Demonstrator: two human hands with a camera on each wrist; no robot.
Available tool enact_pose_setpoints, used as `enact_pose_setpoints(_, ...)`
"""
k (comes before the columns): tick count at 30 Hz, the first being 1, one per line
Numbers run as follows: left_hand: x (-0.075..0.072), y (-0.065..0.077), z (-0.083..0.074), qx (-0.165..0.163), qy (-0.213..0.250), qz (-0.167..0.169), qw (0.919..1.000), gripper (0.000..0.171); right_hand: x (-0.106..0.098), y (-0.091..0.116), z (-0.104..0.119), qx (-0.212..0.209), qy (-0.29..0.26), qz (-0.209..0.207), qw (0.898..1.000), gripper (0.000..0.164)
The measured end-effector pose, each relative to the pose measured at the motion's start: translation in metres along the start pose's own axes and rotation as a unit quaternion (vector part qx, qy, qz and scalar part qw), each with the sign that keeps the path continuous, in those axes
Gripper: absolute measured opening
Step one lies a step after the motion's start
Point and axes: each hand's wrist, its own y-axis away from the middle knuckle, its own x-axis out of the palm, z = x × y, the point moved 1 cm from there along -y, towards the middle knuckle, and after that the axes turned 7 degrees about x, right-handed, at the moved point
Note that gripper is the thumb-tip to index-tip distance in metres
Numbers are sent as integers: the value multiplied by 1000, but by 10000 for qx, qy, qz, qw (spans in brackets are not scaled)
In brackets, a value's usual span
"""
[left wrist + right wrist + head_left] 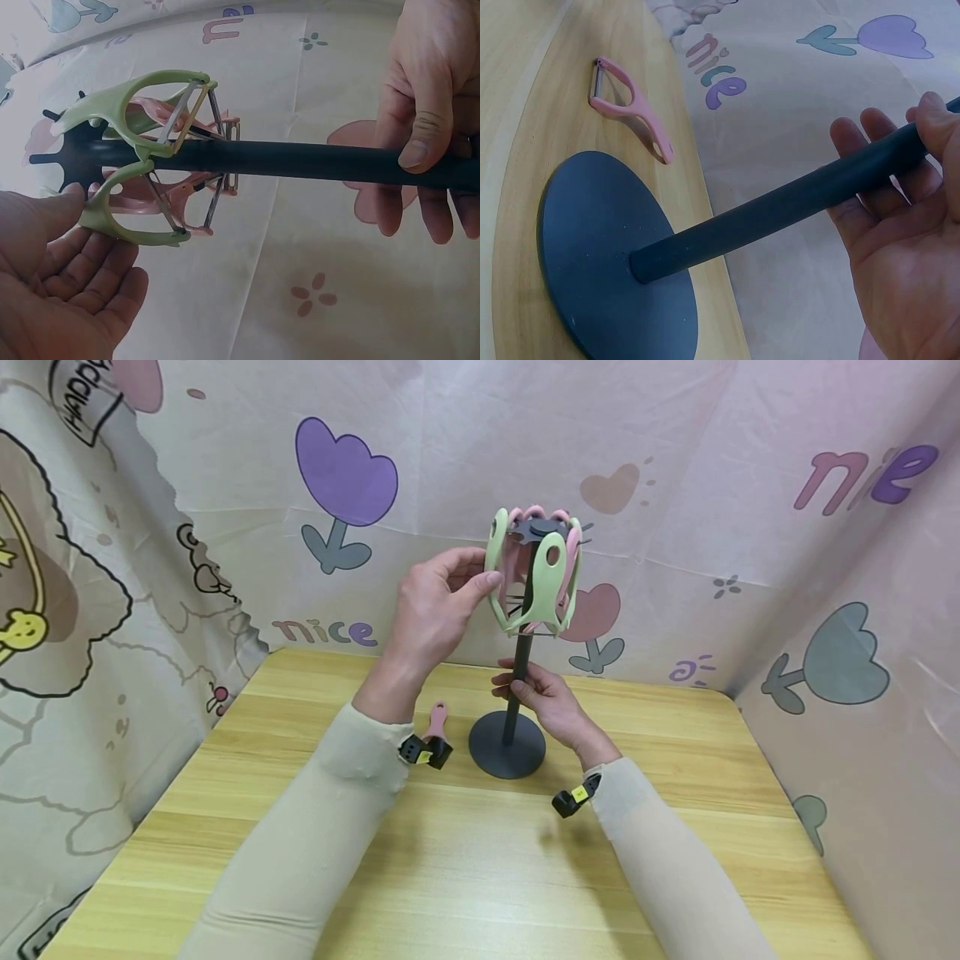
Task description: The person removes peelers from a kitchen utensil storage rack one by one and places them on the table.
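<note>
A dark stand with a round base (pixel 491 756) and a hooked top (pixel 81 154) stands upright on the table. Several green and pink Y-shaped peelers hang in a ring from its hooks. My left hand (pixel 435 606) pinches a green peeler (pixel 112 212) by its handle, thumb on the near side and fingers behind, at the ring's left. Another green peeler (pixel 549 589) hangs at the front. Lower down, my right hand (pixel 553 700) holds the stand's pole (pixel 780 210), its thumb on one side and fingers round the other.
One pink peeler (pixel 646 120) lies on the wooden table (pixel 480 868), left of the base and beyond my left wrist. Printed cloth (pixel 465 460) hangs close behind the table and along both sides.
</note>
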Motion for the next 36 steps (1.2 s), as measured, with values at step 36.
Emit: enact_pose_setpoints(36,-33,34,31,-568,-371,-408,9969,33,-1,0,-1,8,145,-47,9999,39)
